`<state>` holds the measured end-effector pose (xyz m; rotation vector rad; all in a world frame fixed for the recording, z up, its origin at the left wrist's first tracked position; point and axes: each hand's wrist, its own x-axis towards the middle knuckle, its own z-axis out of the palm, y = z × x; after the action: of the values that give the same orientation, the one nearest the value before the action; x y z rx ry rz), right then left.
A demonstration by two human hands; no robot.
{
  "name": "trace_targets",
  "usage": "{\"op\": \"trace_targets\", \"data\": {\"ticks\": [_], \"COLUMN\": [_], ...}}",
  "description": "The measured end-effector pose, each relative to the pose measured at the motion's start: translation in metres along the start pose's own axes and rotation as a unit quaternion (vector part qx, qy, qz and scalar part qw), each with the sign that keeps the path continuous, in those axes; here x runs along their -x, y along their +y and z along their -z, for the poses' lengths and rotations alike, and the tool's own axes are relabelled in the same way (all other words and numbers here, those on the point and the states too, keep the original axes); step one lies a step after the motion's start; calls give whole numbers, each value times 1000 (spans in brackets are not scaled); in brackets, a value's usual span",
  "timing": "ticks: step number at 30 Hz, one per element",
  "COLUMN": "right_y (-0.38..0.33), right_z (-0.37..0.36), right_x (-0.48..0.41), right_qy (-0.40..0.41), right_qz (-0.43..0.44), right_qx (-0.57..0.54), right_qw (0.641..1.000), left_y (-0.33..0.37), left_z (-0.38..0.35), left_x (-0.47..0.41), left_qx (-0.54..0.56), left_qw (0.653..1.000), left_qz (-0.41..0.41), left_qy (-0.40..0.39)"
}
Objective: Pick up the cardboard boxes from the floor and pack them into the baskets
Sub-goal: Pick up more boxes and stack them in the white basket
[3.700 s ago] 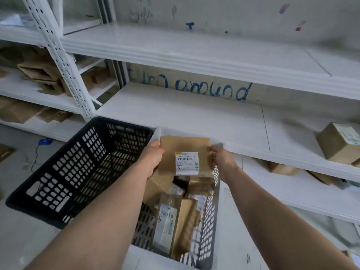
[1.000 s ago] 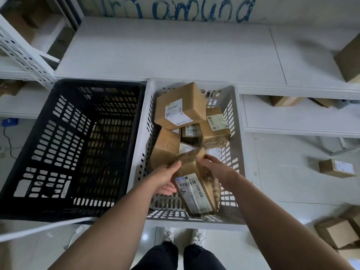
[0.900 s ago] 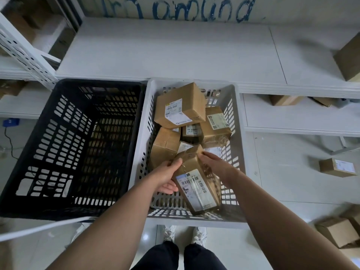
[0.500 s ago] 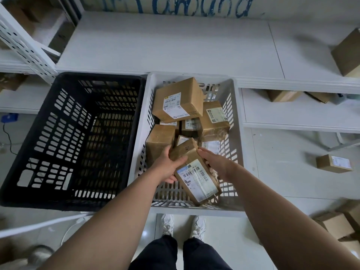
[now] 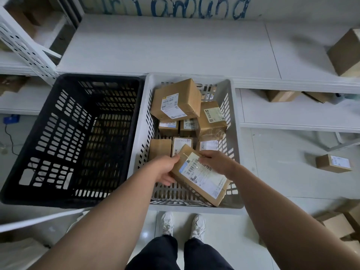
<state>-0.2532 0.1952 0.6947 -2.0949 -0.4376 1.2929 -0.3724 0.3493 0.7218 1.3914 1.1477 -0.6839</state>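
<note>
— Where is the parcel sitting right now?

— The flat cardboard box (image 5: 202, 177) is hanging over the near end of the grey basket (image 5: 144, 106), label up and tilted, with its lower corner dipping toward the near wall. The left hand (image 5: 165, 169) is pinching its left edge and the right hand (image 5: 217, 162) is curling its fingers (image 5: 202, 155) over the top corner.

— Why are both hands holding it?

— I'm guessing they are steering it into the one open gap. The other packed boxes (image 5: 175, 100) are crowding the far end, some standing on edge.

— What are you failing to see?

— The left fingers under the box are hiding, so I'm not telling how they lie. The labels are blurring past reading. The black basket (image 5: 58, 133) alongside is showing only dark mesh, and its bottom is hard to make out.

— And the floor?

— One small box (image 5: 333, 163) is lying on the floor to the right, and more floor boxes (image 5: 339, 225) are getting cut off by the frame's edge, so the job is looking unfinished.
</note>
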Motion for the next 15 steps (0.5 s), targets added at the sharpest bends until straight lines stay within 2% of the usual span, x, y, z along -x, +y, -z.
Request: {"op": "trace_targets", "data": {"ticks": [2,5,9,12,15], "right_y": [-3,-11,-15,-14,-10], "right_z": [-7,-19,-32,-31,-25], "right_x": [-5,-13,-21,-25,-23], "right_qy": [-2,-12,-30,-48,-45], "right_qz": [11,21,35,7,-38], "right_qx": [30,84,131,152,125], "right_qw": [999,996,990,987,990], "left_y": [-9,-20,-33,-37,-36], "left_z": [5,14,16,20,21], "left_x": [-5,-12,-20,-24,-23], "left_qx": [3,58,46,74,80], "left_qw": [1000,998,999,996,996], "left_qz": [3,6,21,36,36], "left_qy": [19,5,-2,-23,-32]}}
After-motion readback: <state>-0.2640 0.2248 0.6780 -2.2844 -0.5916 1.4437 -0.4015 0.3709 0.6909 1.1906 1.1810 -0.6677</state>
